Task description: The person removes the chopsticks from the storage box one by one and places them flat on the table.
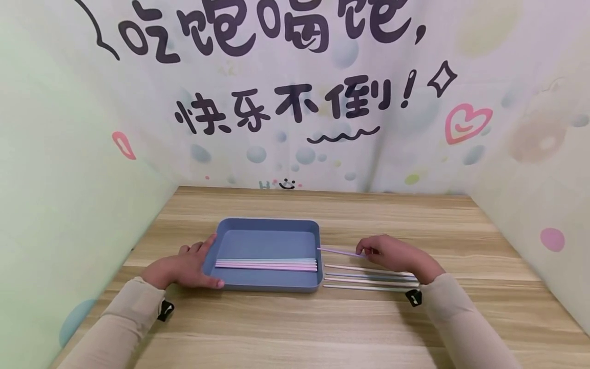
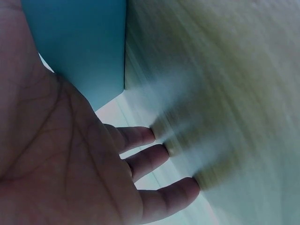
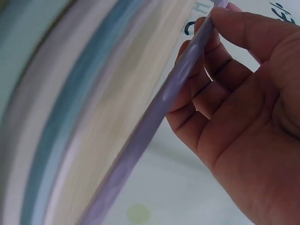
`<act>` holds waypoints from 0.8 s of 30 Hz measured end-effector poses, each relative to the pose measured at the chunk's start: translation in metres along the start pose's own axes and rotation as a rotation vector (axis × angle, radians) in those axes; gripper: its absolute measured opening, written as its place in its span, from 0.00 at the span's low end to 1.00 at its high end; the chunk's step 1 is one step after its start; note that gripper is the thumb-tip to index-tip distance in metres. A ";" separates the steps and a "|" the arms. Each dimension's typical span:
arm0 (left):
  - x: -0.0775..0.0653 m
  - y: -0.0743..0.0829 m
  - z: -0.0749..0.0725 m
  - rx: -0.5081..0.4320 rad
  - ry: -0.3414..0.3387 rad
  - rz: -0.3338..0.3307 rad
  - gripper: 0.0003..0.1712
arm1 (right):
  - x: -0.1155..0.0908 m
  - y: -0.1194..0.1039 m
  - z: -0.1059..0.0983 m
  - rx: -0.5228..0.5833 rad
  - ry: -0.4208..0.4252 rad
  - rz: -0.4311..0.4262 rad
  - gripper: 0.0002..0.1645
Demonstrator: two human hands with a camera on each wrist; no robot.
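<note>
A blue-grey tray [image 1: 267, 243] sits on the wooden table, with several pink, white and pale green chopsticks [image 1: 266, 264] lying side by side in its front half. Against the tray's left wall rests my left hand [image 1: 184, 267], its thumb at the front corner. The left wrist view shows its straight fingers [image 2: 149, 161] spread beyond the tray's blue wall [image 2: 82, 47], fingertips at the table. Right of the tray, my right hand [image 1: 389, 252] pinches a purple chopstick [image 3: 154, 117] between thumb and fingers; its far end reaches the tray's right rim.
Several more chopsticks [image 1: 364, 275] in white, blue and pale tones lie roughly parallel on the table [image 1: 295, 328], between the tray and my right wrist. A printed cloth [image 1: 258, 154] with dark characters hangs behind the table, and pale walls stand at both sides.
</note>
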State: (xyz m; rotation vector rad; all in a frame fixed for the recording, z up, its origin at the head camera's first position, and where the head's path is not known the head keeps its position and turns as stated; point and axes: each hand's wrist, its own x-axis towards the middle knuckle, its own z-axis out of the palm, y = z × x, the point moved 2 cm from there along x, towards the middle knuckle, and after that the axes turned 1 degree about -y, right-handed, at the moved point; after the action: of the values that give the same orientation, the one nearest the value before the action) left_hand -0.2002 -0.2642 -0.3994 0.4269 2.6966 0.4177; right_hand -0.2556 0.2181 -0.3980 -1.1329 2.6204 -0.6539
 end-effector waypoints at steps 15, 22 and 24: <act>0.000 -0.002 0.001 -0.002 -0.005 0.002 0.73 | -0.015 0.016 0.005 -0.015 -0.039 0.046 0.13; 0.001 -0.002 0.001 0.002 -0.007 -0.003 0.73 | -0.016 0.017 0.006 -0.010 -0.049 0.058 0.15; 0.001 -0.002 0.001 0.000 -0.007 -0.002 0.73 | -0.016 0.017 0.007 -0.011 -0.052 0.067 0.16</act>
State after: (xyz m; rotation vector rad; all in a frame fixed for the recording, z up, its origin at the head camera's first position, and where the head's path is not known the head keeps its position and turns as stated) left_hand -0.2016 -0.2653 -0.4012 0.4249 2.6905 0.4148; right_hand -0.2532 0.2381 -0.4117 -1.0457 2.6093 -0.5889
